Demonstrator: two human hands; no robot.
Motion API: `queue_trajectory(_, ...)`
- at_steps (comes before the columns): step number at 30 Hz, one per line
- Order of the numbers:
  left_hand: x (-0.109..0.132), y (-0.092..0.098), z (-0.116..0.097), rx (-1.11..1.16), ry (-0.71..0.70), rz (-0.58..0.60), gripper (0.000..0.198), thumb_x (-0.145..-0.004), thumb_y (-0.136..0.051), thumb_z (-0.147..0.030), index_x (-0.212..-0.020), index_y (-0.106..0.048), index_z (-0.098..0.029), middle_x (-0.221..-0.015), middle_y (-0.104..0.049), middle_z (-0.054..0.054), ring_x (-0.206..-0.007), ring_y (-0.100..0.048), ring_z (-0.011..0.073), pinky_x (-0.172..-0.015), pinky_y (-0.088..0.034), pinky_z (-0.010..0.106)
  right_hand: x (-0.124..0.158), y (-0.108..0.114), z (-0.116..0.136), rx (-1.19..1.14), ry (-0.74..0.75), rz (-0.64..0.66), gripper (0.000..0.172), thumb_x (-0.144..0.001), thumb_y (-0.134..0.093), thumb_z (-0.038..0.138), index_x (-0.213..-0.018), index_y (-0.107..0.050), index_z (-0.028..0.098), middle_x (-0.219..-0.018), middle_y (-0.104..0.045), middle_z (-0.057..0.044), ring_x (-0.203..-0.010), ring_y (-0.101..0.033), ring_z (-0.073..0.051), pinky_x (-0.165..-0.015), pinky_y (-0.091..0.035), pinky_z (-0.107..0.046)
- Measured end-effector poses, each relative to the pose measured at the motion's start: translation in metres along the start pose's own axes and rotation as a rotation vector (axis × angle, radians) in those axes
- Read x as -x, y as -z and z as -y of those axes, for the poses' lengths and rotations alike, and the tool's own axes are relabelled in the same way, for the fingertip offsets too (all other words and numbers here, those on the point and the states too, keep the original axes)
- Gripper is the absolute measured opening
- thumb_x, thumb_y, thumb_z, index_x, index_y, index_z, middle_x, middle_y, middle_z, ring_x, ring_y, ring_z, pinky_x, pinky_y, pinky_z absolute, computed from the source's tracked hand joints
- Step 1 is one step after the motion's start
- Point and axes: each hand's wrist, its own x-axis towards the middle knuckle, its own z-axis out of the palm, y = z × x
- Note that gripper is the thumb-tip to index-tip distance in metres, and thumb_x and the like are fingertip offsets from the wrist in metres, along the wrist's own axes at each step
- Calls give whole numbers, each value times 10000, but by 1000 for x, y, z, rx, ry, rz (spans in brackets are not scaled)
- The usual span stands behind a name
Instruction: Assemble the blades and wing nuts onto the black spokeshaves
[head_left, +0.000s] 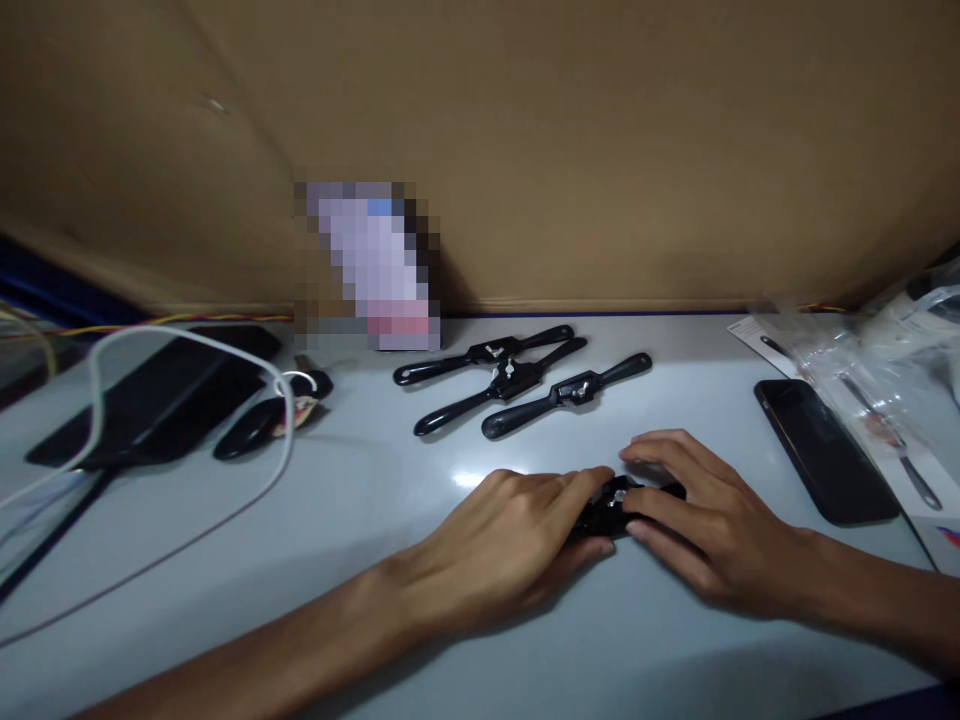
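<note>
A small black tool with a silver screw (616,500) lies on the pale table (375,500) between my two hands. My left hand (510,540) rests over its left end, fingers curled around it. My right hand (697,510) covers its right end, fingers bent and pressing on it. Most of the tool is hidden under my fingers. Just beyond, three black two-handled tools lie side by side: one at the back (484,353), one in the middle (502,385), one nearest me (568,392).
A black phone (825,450) lies at the right beside clear plastic packaging (862,370) with another tool. At the left sit a black tablet (150,400), a white cable (187,345) and a key fob (262,420). A cardboard wall (525,150) stands behind.
</note>
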Motion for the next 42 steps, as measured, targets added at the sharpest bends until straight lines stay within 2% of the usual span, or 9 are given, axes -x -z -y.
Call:
queue_trajectory(6, 0, 0, 0, 9, -6, 30, 290, -1012, -583, -303, -1247, -449, -198, -984, -768, 56, -741, -768, 270, -576, -552, 352, 0, -1, 1, 109, -21, -22, 166, -1009, -548, 204, -1075, -667, 110, -1180, -636, -198, -1149, -585, -311, -946, -581, -520)
queue_trajectory(10, -1, -1, 1, 9, -22, 21, 279, -1020, -558, -301, -1252, -453, -185, -956, -765, 58, -730, -761, 273, -565, -552, 359, -1, 1, 0, 54, 85, 50, 249, -992, -559, 205, -1201, -664, 120, -1243, -623, -211, -1252, -550, -327, -983, -572, -522)
queue_trajectory(12, -1, -1, 2, 14, -28, 20, 308, -1022, -561, -303, -1280, -443, -183, -989, -769, 66, -750, -766, 275, -577, -558, 362, -1, 1, 0, 24, 102, 34, 201, -986, -561, 193, -1129, -687, 129, -1241, -627, -208, -1271, -544, -326, -993, -569, -524)
queue_trajectory(15, -1, -1, 2, 14, -26, 28, 314, -1022, -570, -313, -1282, -443, -190, -982, -767, 53, -736, -761, 269, -573, -549, 356, -1, 0, -1, 54, 16, -38, 144, -982, -576, 181, -1055, -683, 119, -1243, -628, -210, -1239, -562, -325, -993, -571, -528)
queue_trajectory(19, -1, 1, 1, 20, -17, 50, 282, -1020, -569, -318, -1251, -466, -193, -932, -753, 38, -712, -742, 255, -566, -522, 341, -2, 1, -4, 54, 26, -17, 266, -980, -597, 217, -1208, -635, 87, -1294, -602, -227, -1263, -545, -337, -1017, -560, -536)
queue_trajectory(28, -1, 1, 1, 23, -24, 46, 183, -1018, -545, -321, -1145, -497, -197, -889, -734, 28, -685, -719, 237, -545, -483, 323, -1, 4, -4, -15, 73, 0, 331, -969, -588, 219, -1282, -598, 113, -1314, -608, -230, -1287, -540, -337, -1005, -559, -567)
queue_trajectory(33, -1, 1, 1, 14, -36, 32, 213, -1021, -549, -327, -1180, -500, -195, -893, -734, 24, -686, -724, 243, -550, -500, 341, -1, 4, -2, -26, 147, 56, 200, -977, -590, 239, -1124, -689, 144, -1301, -612, -198, -1291, -534, -319, -1011, -557, -525)
queue_trajectory(36, -1, 1, 1, 0, -37, 43, 215, -1026, -550, -329, -1181, -504, -188, -895, -733, 26, -686, -727, 249, -553, -509, 349, 0, 2, -1, 4, 91, -25, 133, -978, -587, 193, -954, -703, 132, -1227, -638, -196, -1249, -560, -314, -1004, -563, -506)
queue_trajectory(42, -1, 0, 0, -23, -17, 52, 229, -1022, -567, -343, -1175, -500, -186, -886, -734, 24, -677, -730, 256, -546, -511, 355, 0, 0, 0, 99, 50, -65, 135, -984, -587, 185, -938, -691, 112, -1194, -652, -205, -1200, -591, -327, -977, -581, -514)
